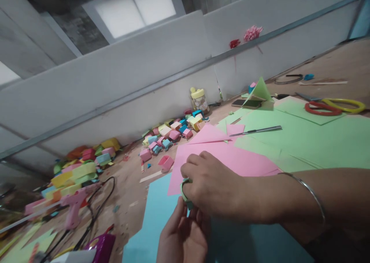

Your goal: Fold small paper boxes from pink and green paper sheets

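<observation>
Both hands meet over the sheets at the front of the table. A small folded green paper piece [186, 193] sits between them, partly covered by the fingers. My left hand [185, 236], palm up, pinches its lower end between thumb and fingers. From above, my right hand [216, 182] closes round the same piece, with a metal bangle [309, 190] on that wrist. Beneath the hands lie a blue paper sheet [156, 205] and a pink paper sheet [243, 161]. Green paper sheets [295, 136] spread to the right.
A pink glue gun [73, 207] with a black cord lies left, near a purple box [101, 247]. Folded paper pieces [170, 134] heap along the wall beside a yellow-lidded jar [200, 101]. A slim knife [257, 130] and scissors [332, 106] rest on the green sheets.
</observation>
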The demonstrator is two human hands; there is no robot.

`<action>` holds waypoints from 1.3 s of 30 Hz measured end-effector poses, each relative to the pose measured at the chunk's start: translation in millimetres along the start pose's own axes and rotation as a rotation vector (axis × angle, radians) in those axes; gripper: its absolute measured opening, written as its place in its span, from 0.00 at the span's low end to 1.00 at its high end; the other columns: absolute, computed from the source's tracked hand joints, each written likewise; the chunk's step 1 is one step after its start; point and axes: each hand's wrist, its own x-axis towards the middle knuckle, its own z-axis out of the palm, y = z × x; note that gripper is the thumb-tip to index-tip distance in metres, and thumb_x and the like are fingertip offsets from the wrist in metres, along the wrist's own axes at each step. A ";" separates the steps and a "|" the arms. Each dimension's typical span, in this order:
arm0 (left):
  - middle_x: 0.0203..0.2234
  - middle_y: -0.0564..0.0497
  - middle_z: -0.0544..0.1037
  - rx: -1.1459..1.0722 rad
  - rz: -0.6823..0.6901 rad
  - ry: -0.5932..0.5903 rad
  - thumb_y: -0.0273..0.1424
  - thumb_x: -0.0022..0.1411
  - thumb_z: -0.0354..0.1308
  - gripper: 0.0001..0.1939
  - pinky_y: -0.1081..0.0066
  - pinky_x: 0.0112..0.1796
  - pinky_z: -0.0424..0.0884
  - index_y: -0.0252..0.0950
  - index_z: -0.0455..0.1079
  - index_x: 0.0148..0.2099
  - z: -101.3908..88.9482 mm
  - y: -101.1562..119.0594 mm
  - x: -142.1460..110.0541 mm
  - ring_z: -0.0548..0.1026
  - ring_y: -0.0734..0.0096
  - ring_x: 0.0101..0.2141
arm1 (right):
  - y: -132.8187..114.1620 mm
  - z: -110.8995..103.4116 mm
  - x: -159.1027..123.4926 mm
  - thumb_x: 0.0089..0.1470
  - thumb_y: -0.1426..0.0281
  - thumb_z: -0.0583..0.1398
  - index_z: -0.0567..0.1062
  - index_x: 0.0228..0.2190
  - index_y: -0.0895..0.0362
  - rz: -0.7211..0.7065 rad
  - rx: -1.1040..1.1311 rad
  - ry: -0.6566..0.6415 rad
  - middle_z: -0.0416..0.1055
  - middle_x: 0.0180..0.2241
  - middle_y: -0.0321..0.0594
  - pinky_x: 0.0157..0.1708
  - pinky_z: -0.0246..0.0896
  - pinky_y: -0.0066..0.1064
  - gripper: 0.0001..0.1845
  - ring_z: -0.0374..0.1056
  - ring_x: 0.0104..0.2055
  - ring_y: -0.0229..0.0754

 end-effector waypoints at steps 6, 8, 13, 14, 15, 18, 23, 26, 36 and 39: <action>0.28 0.46 0.81 -0.057 -0.085 0.067 0.21 0.65 0.46 0.16 0.70 0.36 0.75 0.31 0.75 0.33 -2.7 3.7 -0.9 0.79 0.70 0.30 | -4.0 -4.4 -0.8 0.50 0.73 0.60 0.74 0.25 0.59 -0.047 -0.034 -0.045 0.66 0.28 0.44 0.26 0.48 0.36 0.05 0.58 0.34 0.47; 0.29 0.46 0.81 -0.062 -0.080 0.069 0.22 0.65 0.46 0.16 0.70 0.37 0.75 0.30 0.75 0.34 -3.9 5.3 -0.6 0.79 0.69 0.32 | -4.7 -6.4 -0.6 0.52 0.72 0.59 0.74 0.26 0.59 -0.043 -0.022 -0.083 0.66 0.29 0.44 0.26 0.49 0.37 0.05 0.59 0.35 0.48; 0.31 0.48 0.81 -0.100 -0.095 0.086 0.23 0.64 0.49 0.13 0.69 0.38 0.75 0.32 0.76 0.36 -8.6 8.3 -1.5 0.79 0.68 0.34 | -5.8 -11.9 0.6 0.55 0.72 0.57 0.75 0.28 0.60 -0.038 -0.026 -0.169 0.66 0.30 0.45 0.26 0.50 0.38 0.07 0.59 0.35 0.49; 0.31 0.47 0.82 -0.108 -0.097 0.085 0.22 0.63 0.49 0.13 0.69 0.38 0.75 0.32 0.76 0.35 -9.6 8.9 -2.0 0.79 0.67 0.34 | -6.0 -12.7 0.8 0.55 0.71 0.57 0.75 0.28 0.60 -0.042 -0.029 -0.177 0.66 0.30 0.45 0.25 0.50 0.38 0.08 0.59 0.35 0.49; 0.30 0.47 0.82 -0.115 -0.098 0.082 0.22 0.63 0.49 0.13 0.69 0.38 0.75 0.32 0.76 0.35 -10.6 9.4 -2.5 0.79 0.66 0.34 | -6.3 -13.3 1.0 0.55 0.71 0.57 0.75 0.28 0.60 -0.046 -0.032 -0.179 0.66 0.30 0.45 0.26 0.50 0.38 0.08 0.59 0.35 0.49; 0.29 0.45 0.82 -0.137 -0.112 0.047 0.22 0.63 0.49 0.14 0.68 0.37 0.75 0.31 0.77 0.35 -13.3 10.7 -2.4 0.79 0.64 0.33 | -7.2 -14.1 0.8 0.55 0.71 0.57 0.75 0.28 0.60 -0.056 -0.039 -0.168 0.65 0.30 0.46 0.26 0.50 0.39 0.08 0.58 0.36 0.50; 0.33 0.46 0.82 -0.136 -0.149 -0.018 0.23 0.60 0.54 0.10 0.67 0.40 0.74 0.33 0.78 0.37 -20.2 11.8 1.7 0.79 0.65 0.35 | -7.6 -13.0 -0.2 0.54 0.70 0.59 0.74 0.26 0.59 -0.063 -0.026 -0.166 0.64 0.30 0.46 0.26 0.49 0.38 0.08 0.57 0.37 0.50; 0.35 0.48 0.82 -0.130 -0.159 -0.047 0.23 0.58 0.58 0.08 0.68 0.41 0.73 0.35 0.77 0.38 -24.2 12.3 1.7 0.79 0.65 0.37 | -6.9 -10.8 -0.7 0.53 0.70 0.59 0.74 0.23 0.59 -0.074 -0.016 -0.128 0.64 0.30 0.46 0.26 0.49 0.38 0.09 0.57 0.37 0.50; 0.32 0.45 0.83 -0.156 -0.182 -0.018 0.25 0.58 0.58 0.08 0.69 0.43 0.71 0.32 0.78 0.32 -20.9 13.0 -2.6 0.79 0.65 0.36 | -8.3 -7.7 -2.4 0.53 0.69 0.60 0.74 0.23 0.58 -0.096 -0.004 -0.079 0.66 0.35 0.48 0.28 0.51 0.40 0.09 0.57 0.40 0.51; 0.31 0.45 0.82 -0.159 -0.157 -0.020 0.25 0.58 0.58 0.07 0.69 0.42 0.71 0.32 0.78 0.32 -19.7 12.4 -3.8 0.79 0.66 0.35 | -8.8 -8.9 -2.7 0.53 0.70 0.59 0.74 0.24 0.58 -0.102 0.008 -0.081 0.66 0.35 0.47 0.28 0.52 0.40 0.08 0.57 0.41 0.51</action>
